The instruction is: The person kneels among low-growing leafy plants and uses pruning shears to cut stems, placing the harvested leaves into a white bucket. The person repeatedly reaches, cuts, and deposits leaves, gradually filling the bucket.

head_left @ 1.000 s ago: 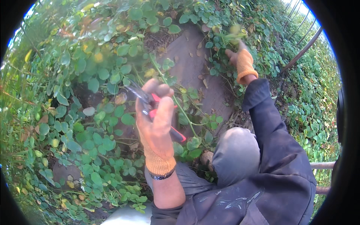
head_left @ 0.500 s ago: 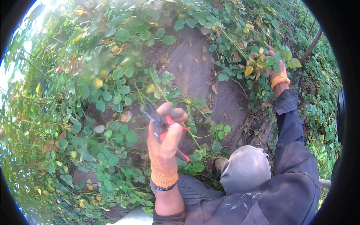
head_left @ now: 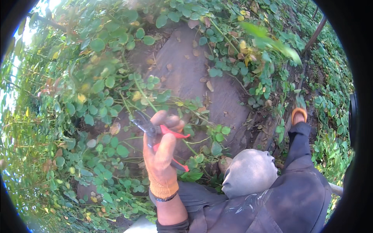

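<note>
My left hand (head_left: 161,147), in a worn orange knit glove, is closed around pruning shears (head_left: 149,130) with dark blades and red handles. The blades point up and left, beside a green stem (head_left: 142,91) among rounded leaves. Out at the right, my right hand (head_left: 300,105) reaches low over the plants. Its orange cuff is plain, but its fingers are smeared, so I cannot tell whether they hold anything. Above that hand, a bright green leafy sprig (head_left: 272,42) is blurred by motion.
Dense leafy bushes (head_left: 93,81) crowd the left. A strip of bare brown soil (head_left: 186,66) with fallen leaves runs between the plants. A slanted brown pole (head_left: 316,33) stands at the far right. A rounded grey cloth-covered shape (head_left: 248,173) lies by my dark jacket.
My right hand has left the yellowing leaves and come nearer, toward the lower right. A green sprig blurs above where it was. My left hand still grips the shears, a little further left.
</note>
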{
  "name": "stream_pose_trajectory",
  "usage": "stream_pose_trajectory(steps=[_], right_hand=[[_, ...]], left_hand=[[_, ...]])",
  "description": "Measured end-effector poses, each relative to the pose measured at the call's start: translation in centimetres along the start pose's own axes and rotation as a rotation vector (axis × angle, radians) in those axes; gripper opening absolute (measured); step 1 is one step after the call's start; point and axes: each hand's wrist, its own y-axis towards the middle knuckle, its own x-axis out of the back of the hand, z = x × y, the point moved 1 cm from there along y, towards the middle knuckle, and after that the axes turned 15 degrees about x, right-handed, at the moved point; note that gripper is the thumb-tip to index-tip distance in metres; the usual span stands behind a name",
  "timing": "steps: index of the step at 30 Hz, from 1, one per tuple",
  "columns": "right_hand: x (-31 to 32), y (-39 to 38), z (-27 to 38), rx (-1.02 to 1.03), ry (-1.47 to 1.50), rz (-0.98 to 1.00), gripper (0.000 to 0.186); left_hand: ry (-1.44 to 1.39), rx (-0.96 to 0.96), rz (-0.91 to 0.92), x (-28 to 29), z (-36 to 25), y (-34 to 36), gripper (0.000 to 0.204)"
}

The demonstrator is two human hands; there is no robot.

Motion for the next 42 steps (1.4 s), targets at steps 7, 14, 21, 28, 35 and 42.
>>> stream_pose_trajectory(steps=[7, 14, 21, 28, 35, 42], right_hand=[[13.7, 4.9, -1.3, -0.485, 1.288, -0.846, 0.037], [39.9, 2.0, -5.6, -0.100, 2.124, -1.487, 0.041], [47.6, 5.2, -1.9, 0.204, 2.042, -1.162, 0.038], [42.7, 17.3, 9.8, 0.343, 1.612, -0.637, 0.068], [38.7, 18.9, 13.6, 0.772, 2.319, -0.679, 0.046], [40.4, 16.8, 10.7, 0.599, 2.128, -0.481, 0.044]], left_hand=[[-0.010, 0.072, 0.042, -0.5, 0.7, 0.9, 0.069], [0.134, 0.154, 0.000, -1.2, 0.7, 1.1, 0.069], [0.132, 0.218, 0.168, -1.6, 1.3, 0.5, 0.065], [0.174, 0.246, 0.302, -5.3, -1.3, 0.9, 0.070], [0.244, 0.221, 0.618, -16.8, -3.8, 10.3, 0.064], [0.101, 0.294, 0.627, -18.1, 0.8, 17.5, 0.058]])
